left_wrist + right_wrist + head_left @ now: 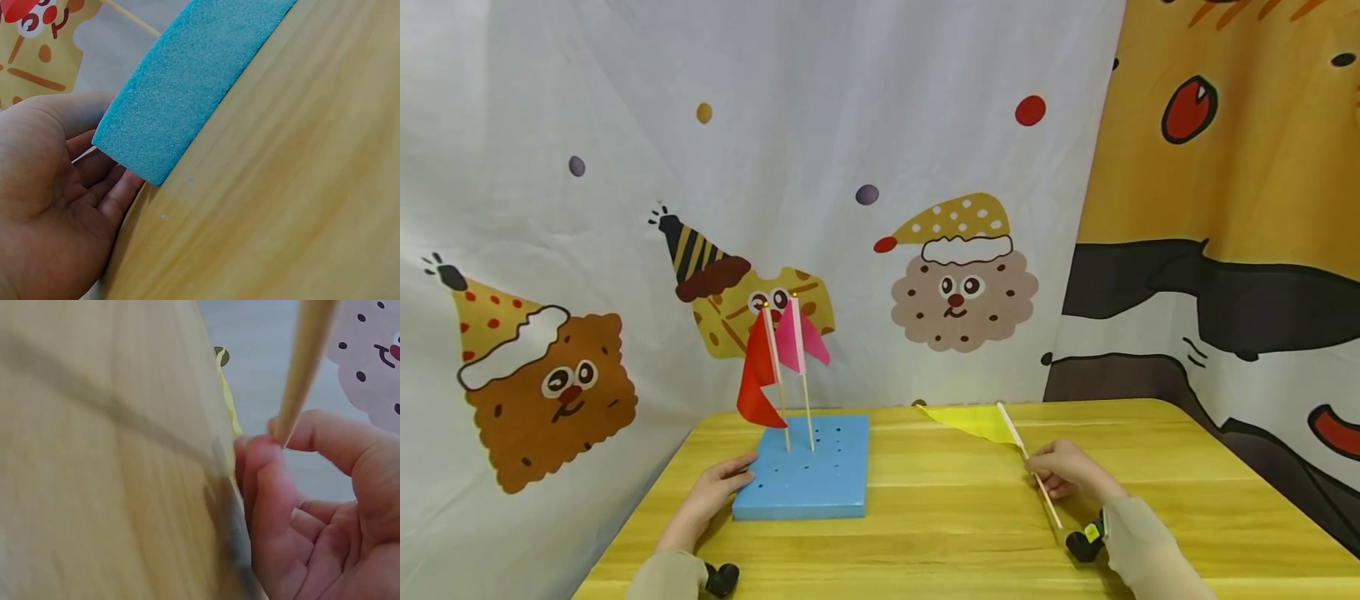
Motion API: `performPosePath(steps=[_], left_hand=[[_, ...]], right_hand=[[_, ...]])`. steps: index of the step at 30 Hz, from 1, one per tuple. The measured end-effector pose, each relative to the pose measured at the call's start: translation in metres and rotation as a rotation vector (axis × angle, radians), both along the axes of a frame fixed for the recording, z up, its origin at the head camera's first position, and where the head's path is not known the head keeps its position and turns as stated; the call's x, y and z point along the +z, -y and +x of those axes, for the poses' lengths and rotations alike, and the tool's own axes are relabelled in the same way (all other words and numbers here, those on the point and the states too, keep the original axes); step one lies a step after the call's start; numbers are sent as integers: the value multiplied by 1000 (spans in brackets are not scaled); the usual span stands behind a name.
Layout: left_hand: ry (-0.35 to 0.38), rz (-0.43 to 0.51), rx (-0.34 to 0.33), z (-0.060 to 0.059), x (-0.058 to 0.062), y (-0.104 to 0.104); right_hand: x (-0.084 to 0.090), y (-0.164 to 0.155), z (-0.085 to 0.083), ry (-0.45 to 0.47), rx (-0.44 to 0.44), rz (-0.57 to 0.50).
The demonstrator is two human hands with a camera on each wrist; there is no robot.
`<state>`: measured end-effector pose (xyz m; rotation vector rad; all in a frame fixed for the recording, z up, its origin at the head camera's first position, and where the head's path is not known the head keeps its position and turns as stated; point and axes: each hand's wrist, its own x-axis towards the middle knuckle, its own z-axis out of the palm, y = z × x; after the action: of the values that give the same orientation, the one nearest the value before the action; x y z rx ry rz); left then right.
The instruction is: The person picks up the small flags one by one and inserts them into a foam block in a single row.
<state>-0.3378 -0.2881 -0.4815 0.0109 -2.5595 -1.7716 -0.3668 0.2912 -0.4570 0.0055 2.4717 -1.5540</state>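
Note:
A blue foam block (842, 492) with small holes in its top lies at the left of the table. Two flags stand upright in it on thin sticks, a red flag (758, 379) and a pink flag (787, 343). My left hand (711, 493) rests against the block's left side, its fingers and thumb along the edge; in the left wrist view the foam (169, 100) covers some fingertips. On the right, my right hand (1067, 471) pinches the stick of a yellow flag (977, 422) between thumb and fingers. The cloth points left, and the stick's (303, 369) lower end slants toward me.
The wooden table (940, 542) carries the block. Behind it hangs a white curtain (820, 50) printed with cartoon biscuits, with an orange and black patterned part (1150, 192) to the right. A black wrist camera (1084, 543) sits by the right sleeve.

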Motion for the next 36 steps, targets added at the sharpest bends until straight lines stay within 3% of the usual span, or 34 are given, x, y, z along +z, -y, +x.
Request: performPosePath(steps=[14, 24, 36], left_hand=[[-2, 2, -9, -1, 4, 1], [-4, 9, -3, -1, 3, 1], [-2, 6, -4, -2, 0, 1]], right_hand=[[3, 0, -8, 43, 132, -242], [12, 7, -9, 40, 141, -281], [41, 17, 0, -40, 202, -315]])
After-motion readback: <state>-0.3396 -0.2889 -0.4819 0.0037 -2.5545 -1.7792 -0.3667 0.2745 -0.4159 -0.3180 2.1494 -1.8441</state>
